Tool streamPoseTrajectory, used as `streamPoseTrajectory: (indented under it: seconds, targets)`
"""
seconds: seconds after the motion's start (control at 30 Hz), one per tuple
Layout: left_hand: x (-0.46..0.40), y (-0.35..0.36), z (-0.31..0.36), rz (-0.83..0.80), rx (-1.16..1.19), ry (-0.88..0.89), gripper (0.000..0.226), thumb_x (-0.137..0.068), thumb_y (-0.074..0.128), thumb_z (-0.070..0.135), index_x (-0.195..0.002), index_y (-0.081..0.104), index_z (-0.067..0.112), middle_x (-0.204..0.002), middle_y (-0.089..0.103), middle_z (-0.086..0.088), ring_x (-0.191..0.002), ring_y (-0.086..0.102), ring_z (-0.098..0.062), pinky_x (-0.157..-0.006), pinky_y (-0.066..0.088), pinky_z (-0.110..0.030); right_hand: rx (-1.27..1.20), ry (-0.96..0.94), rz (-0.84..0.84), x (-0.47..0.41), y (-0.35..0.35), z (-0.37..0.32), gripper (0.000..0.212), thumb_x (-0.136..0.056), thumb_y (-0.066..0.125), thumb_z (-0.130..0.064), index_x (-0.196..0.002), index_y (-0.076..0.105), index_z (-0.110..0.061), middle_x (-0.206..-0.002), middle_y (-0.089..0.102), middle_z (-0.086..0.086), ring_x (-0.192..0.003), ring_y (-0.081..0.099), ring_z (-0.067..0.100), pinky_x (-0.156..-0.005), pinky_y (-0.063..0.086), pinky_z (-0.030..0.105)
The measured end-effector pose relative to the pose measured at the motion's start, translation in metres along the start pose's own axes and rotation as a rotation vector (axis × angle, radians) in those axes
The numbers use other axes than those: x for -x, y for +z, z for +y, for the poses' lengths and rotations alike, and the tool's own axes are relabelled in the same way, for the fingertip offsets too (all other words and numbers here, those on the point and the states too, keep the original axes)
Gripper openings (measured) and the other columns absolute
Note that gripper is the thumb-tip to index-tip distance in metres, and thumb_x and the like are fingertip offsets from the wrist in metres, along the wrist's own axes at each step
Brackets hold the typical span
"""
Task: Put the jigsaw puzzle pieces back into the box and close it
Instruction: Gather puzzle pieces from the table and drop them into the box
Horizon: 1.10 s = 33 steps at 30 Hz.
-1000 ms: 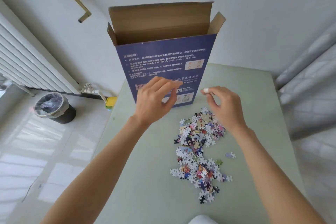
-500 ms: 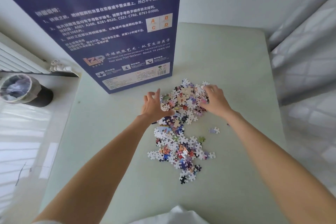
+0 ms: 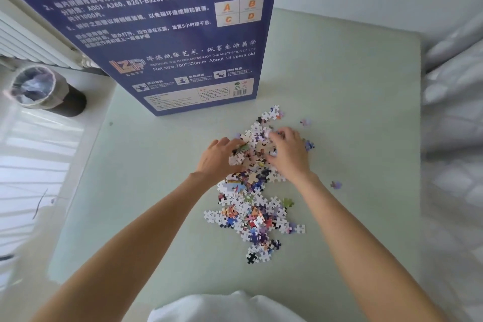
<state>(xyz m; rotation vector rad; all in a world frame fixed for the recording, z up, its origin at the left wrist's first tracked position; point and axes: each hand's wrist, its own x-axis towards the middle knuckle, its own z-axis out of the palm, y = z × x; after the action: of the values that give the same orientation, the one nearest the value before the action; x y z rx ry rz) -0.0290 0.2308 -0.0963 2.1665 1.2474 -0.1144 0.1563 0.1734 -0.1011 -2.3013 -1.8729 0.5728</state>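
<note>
Scooping step: left hand [image 3: 218, 158] and right hand [image 3: 288, 153] curl round jigsaw pieces [image 3: 251, 191] mid-tabletop; next lift handful into upright box [image 3: 156, 34] at far edge.

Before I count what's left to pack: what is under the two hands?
Both hands, left hand and right hand, press on the far end of the puzzle pieces, which lie on the green table. Pieces show between them; those beneath the palms and fingers are covered.

Both forearms are bare, without sleeves, watch or rings, and a white garment [image 3: 222, 307] shows at six o'clock.
</note>
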Motion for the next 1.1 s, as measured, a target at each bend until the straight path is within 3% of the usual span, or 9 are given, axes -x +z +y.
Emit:
streamPoseTrajectory:
  seconds: [0.17,0.3,0.4,0.53,0.63,0.83,0.97,1.1]
  targets:
    - [0.014,-0.002,0.001,-0.012,0.081,-0.046,0.048,-0.079,0.073,0.025,-0.122,0.053,0.018,-0.114,0.064,-0.005,-0.098,0.063,-0.018,-0.082,0.046,-0.023,-0.080,-0.011,0.018,0.025,0.006,-0.006,0.041,-0.084,0.066,-0.024,-0.121,0.054,-0.012,-0.116,0.058,0.008,-0.105,0.053,0.023,-0.092,0.044,0.030]
    - [0.018,-0.002,-0.001,-0.014,0.079,-0.071,0.044,-0.082,0.070,0.021,-0.123,0.053,0.016,-0.112,0.064,-0.007,-0.095,0.064,-0.019,-0.086,0.053,-0.032,-0.143,0.012,-0.035,0.028,0.003,-0.011,0.037,-0.083,0.067,-0.016,-0.117,0.056,-0.008,-0.108,0.060,0.008,-0.094,0.057,0.020,-0.081,0.043,0.023]
    - [0.018,-0.001,0.001,-0.034,0.035,-0.076,0.048,-0.084,0.067,0.022,-0.128,0.048,0.016,-0.114,0.060,-0.007,-0.095,0.061,-0.019,-0.085,0.053,-0.032,-0.164,0.034,-0.110,0.027,0.002,-0.015,0.042,-0.084,0.062,-0.013,-0.124,0.050,-0.008,-0.114,0.054,0.010,-0.097,0.052,0.019,-0.083,0.042,0.024]
    - [0.023,0.001,0.006,-0.130,-0.028,-0.076,0.079,-0.074,0.075,0.040,-0.138,0.033,0.020,-0.125,0.047,-0.005,-0.110,0.048,-0.021,-0.094,0.044,-0.031,-0.129,0.095,-0.241,0.031,0.004,-0.022,0.062,-0.080,0.067,-0.040,-0.129,0.042,-0.011,-0.125,0.042,0.011,-0.113,0.044,0.025,-0.089,0.042,0.032]
    - [0.024,0.003,0.009,-0.127,-0.023,-0.068,0.087,-0.067,0.081,0.037,-0.137,0.033,0.018,-0.127,0.045,-0.007,-0.113,0.046,-0.022,-0.097,0.041,-0.031,-0.110,0.115,-0.214,0.034,0.008,-0.029,0.071,-0.072,0.072,-0.051,-0.124,0.040,-0.015,-0.120,0.044,0.011,-0.104,0.049,0.024,-0.082,0.047,0.031]
    - [0.018,-0.001,0.003,-0.081,0.081,-0.039,0.059,-0.073,0.078,0.027,-0.123,0.047,0.018,-0.112,0.060,-0.004,-0.094,0.060,-0.018,-0.084,0.052,-0.031,-0.192,0.158,-0.138,0.037,0.008,-0.042,0.062,-0.074,0.074,-0.041,-0.119,0.044,-0.011,-0.101,0.059,0.005,-0.081,0.054,0.017,-0.065,0.043,0.026]
    - [0.021,-0.007,-0.005,-0.025,0.154,0.001,0.041,-0.080,0.072,0.025,-0.117,0.059,0.017,-0.112,0.066,-0.002,-0.095,0.064,-0.016,-0.088,0.051,-0.028,-0.267,0.154,-0.109,0.039,0.008,-0.048,0.039,-0.079,0.072,-0.031,-0.110,0.057,-0.012,-0.099,0.066,0.001,-0.076,0.053,0.010,-0.068,0.042,0.022]
    - [0.023,-0.009,-0.010,0.022,0.185,0.012,0.030,-0.082,0.070,0.020,-0.112,0.066,0.018,-0.108,0.070,-0.001,-0.094,0.066,-0.015,-0.088,0.053,-0.028,-0.315,0.165,-0.045,0.040,0.006,-0.051,0.034,-0.082,0.069,-0.022,-0.114,0.063,-0.013,-0.108,0.062,0.003,-0.085,0.051,0.009,-0.076,0.034,0.018]
